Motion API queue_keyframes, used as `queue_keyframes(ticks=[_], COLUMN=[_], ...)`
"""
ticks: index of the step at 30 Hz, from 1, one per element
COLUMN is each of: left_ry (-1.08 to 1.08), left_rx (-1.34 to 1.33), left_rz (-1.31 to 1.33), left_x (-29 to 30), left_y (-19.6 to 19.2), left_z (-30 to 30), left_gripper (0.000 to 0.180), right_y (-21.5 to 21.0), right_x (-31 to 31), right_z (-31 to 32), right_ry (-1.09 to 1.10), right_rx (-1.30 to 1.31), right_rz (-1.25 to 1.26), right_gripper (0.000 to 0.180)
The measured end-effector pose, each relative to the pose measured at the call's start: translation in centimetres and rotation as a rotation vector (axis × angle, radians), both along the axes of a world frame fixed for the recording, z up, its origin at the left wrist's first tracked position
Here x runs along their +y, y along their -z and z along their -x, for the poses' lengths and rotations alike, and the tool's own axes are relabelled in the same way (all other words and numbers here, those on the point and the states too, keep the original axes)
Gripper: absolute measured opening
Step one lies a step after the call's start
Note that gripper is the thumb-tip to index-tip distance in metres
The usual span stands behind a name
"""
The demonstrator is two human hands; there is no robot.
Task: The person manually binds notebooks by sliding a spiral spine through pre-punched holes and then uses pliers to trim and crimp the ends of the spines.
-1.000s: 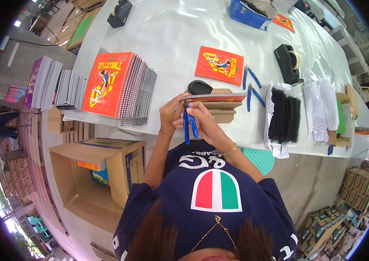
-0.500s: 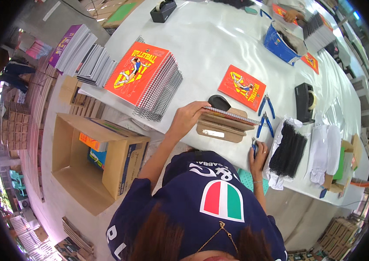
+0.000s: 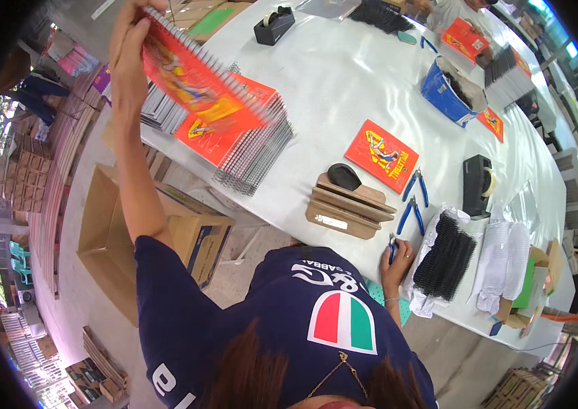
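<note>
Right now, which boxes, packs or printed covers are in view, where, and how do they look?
Left hand: lifts red spiral notebook, picture cover.
Right hand: holds blue pliers at table edge.
Notebook stack: red cover, table left.
Blue box: open, far right.
Cardboard box: brown, open, on the floor.

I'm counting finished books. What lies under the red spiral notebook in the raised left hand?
Under the red spiral notebook in the left hand sits a stack of red-covered spiral notebooks on the white table; lower covers are hidden.

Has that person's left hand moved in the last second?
Yes. The left hand went from the wooden jig out to the left, lifting a red spiral notebook above the notebook stack.
</note>
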State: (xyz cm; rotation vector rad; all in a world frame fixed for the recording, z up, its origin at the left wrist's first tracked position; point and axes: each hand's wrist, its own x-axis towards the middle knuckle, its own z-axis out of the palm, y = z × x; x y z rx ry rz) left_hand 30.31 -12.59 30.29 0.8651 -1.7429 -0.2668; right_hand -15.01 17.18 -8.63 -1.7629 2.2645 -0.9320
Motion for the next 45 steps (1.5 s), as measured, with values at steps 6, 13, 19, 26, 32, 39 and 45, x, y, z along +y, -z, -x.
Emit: queue_keyframes(ticks=[6, 13, 19, 26, 32, 39, 45], left_ry=[0.110, 0.046, -0.502, -0.425, -0.471, -0.452, -0.370], left_rx=[-0.590, -0.599, -0.884, -0.497, -0.501, -0.531, -0.558], left_rz=[-0.147, -0.324, -0.262, -0.441, -0.487, -0.384, -0.388], left_x=[-6.3, -5.8, -3.3, -4.1, -4.5, -4.0, -4.7], left_y=[5.0, 15.2, 21.2, 23.0, 23.2, 23.2, 23.5], left_z=[3.8, 1.6, -3.3, -3.9, -4.0, -4.0, -4.3], left_gripper=[0.024, 0.038, 0.044, 0.045, 0.045, 0.043, 0.043], right_y=[0.4, -1.2, -3.9, -6.5, -3.9, 2.1, 4.2], right_x=[0.1, -0.1, -3.3, -11.5, -18.3, -23.3, -24.7], right_z=[0.1, -0.6, -0.3, 0.6, 2.5, 5.6, 7.5], right_ry=[0.023, 0.061, 0.046, -0.129, -0.094, 0.175, 0.270], right_rx=[0.009, -0.097, -0.156, -0.009, -0.103, -0.162, 0.059], right_rz=[-0.014, 0.007, 0.087, 0.232, 0.249, 0.025, -0.145], right_gripper=[0.034, 0.030, 0.020, 0.010, 0.015, 0.044, 0.051])
